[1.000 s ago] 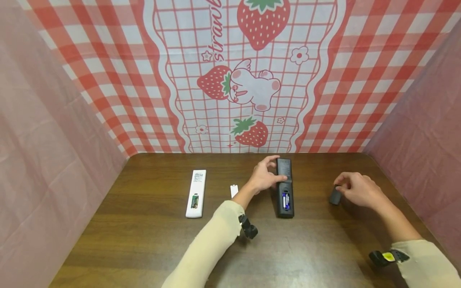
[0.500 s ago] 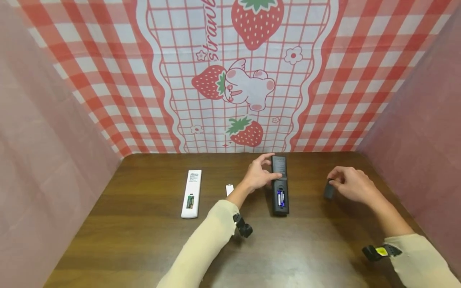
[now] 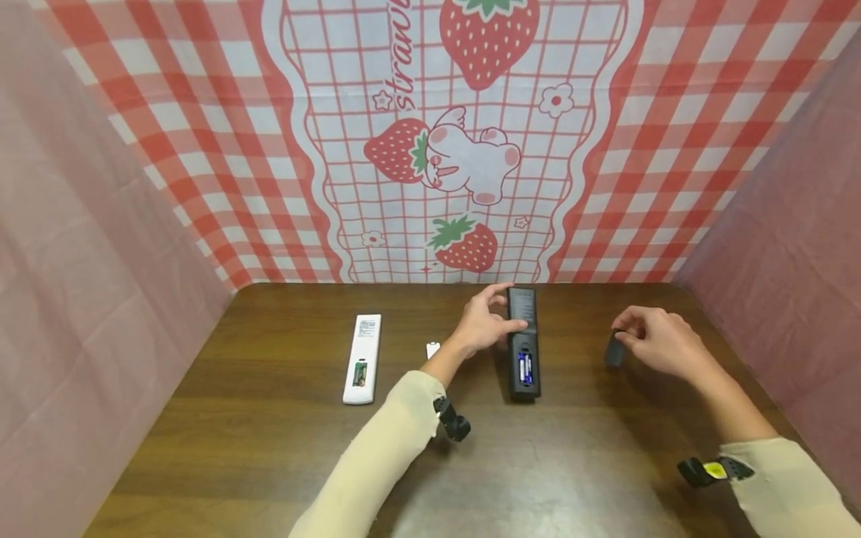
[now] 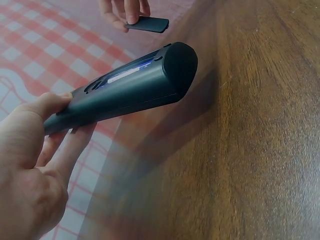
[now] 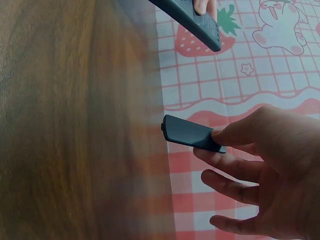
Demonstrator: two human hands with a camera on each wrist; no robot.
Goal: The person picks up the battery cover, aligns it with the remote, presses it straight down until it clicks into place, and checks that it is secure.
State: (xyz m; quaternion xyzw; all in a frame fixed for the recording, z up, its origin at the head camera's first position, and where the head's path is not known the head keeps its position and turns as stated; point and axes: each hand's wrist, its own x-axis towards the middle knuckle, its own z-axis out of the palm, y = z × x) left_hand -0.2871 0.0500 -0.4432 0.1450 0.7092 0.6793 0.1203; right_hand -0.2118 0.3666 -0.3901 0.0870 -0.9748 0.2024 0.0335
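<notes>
Left hand (image 3: 479,326) grips the black remote (image 3: 522,336) above the wooden table (image 3: 538,463), blue-and-white batteries (image 3: 525,368) exposed. Right hand (image 3: 662,344) pinches a small black cover (image 5: 187,132), apart from the remote; a white remote (image 3: 364,345) lies at left.

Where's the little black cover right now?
In the head view, the little black cover is to the right of the black remote, pinched in the person's right hand.

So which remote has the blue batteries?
The black remote, gripped by the left hand: blue batteries show in its open back. The white remote, which no hand holds, shows green instead.
</notes>
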